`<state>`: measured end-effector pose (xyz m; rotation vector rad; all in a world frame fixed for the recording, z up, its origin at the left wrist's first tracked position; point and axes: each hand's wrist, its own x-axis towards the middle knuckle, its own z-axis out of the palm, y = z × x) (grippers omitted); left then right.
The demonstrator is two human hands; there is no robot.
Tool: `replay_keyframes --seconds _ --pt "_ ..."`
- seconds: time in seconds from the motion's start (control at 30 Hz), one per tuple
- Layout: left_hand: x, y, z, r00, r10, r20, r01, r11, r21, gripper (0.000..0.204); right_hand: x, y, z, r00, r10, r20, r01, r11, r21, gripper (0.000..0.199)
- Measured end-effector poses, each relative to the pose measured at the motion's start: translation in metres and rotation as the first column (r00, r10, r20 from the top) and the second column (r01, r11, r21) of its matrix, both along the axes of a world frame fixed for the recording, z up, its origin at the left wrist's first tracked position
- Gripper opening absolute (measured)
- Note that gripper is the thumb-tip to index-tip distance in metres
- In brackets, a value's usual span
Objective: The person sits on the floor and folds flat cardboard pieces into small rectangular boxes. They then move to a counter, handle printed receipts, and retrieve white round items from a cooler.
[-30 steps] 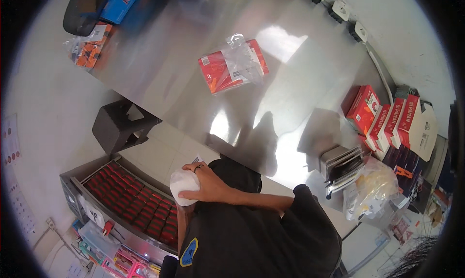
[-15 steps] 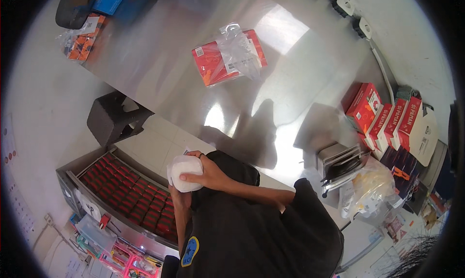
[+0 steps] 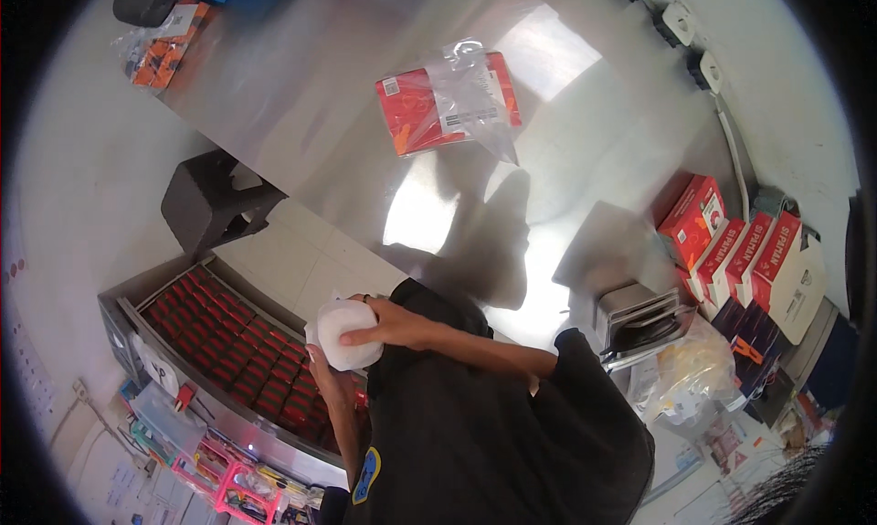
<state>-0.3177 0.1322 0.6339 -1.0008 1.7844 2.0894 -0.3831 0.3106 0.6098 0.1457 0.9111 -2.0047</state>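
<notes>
Close to my body, both hands hold a white, rounded, soft-looking bundle (image 3: 349, 324); I cannot tell exactly what it is. My right hand (image 3: 393, 327) wraps its right side, with the thumb laid across the front and a dark ring on one finger. From below and left, my left hand (image 3: 322, 371) supports it, its fingers largely hidden behind the bundle. Beyond my hands, a flat red packet (image 3: 411, 111) lies on the metal table (image 3: 301, 150), partly covered by a clear plastic bag (image 3: 470, 91).
At left, a wide tray (image 3: 219, 278) holds rows of red-and-dark packets. A dark stool (image 3: 206, 201) stands beside the table. To the right are red boxes (image 3: 694, 216), metal holders (image 3: 630, 310) and a plastic bag with yellowish contents (image 3: 690, 365). Orange packets (image 3: 164, 54) lie far left.
The view has shifted a little, so the table and boxes sit differently in the picture. Both hands keep hold of the white bundle, which looks slightly turned.
</notes>
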Motion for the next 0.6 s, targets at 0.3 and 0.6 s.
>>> replay_keyframes --seconds 0.3,0.6 --pt "0.006 0.013 0.042 0.965 -0.064 0.253 0.202 0.797 -0.570 0.062 0.027 -0.015 -0.056 0.928 0.125 0.350 0.112 0.804 -0.583 0.072" --pt "0.056 0.003 0.036 0.977 -0.214 -0.027 0.137 0.713 -0.687 0.052 0.060 -0.029 -0.069 0.893 0.303 0.334 0.103 0.584 -0.805 0.072"
